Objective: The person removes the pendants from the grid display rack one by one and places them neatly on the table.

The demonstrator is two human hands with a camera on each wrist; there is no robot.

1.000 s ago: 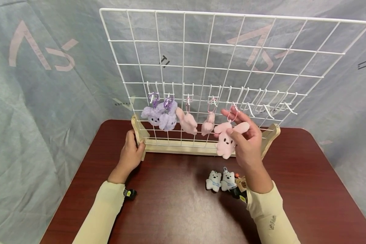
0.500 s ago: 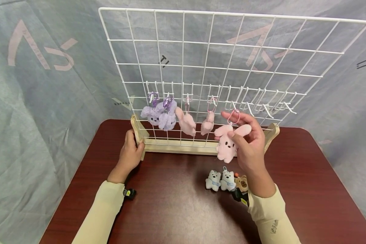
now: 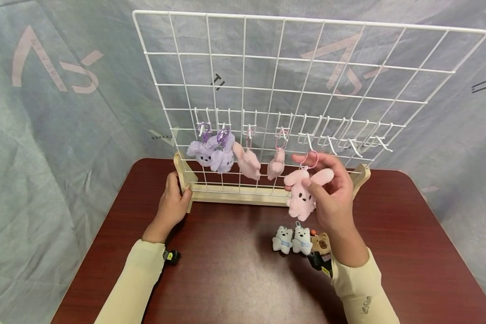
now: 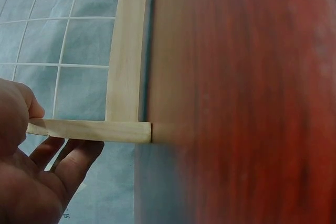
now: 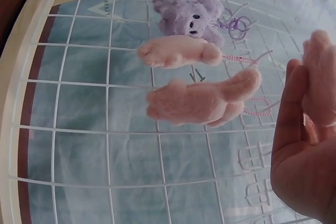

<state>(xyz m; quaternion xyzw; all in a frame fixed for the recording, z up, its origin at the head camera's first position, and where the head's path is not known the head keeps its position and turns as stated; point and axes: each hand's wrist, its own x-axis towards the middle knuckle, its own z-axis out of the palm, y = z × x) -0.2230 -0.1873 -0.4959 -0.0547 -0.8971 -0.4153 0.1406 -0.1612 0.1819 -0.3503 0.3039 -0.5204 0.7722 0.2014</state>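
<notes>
My right hand pinches a pink bunny plush keychain between thumb and fingers, its face toward the head camera. The plush's pink bead-chain loop stands up over my fingers, just below a white hook. In the right wrist view, the held bunny is partly cut off by the frame's edge. My left hand grips the wooden side foot of the rack, thumb on one face and fingers on the other. Two more pink plushes hang from hooks to the left.
Two purple plush keychains hang at the left of the white wire grid. Bare hooks line its right side. On the table lie two white bear plushes and a brown one, near my right wrist.
My right hand has lowered slightly with the pink bunny, and its chain loop has dropped from overlapping the hook's tip to below it. My left hand keeps its grip on the rack.
</notes>
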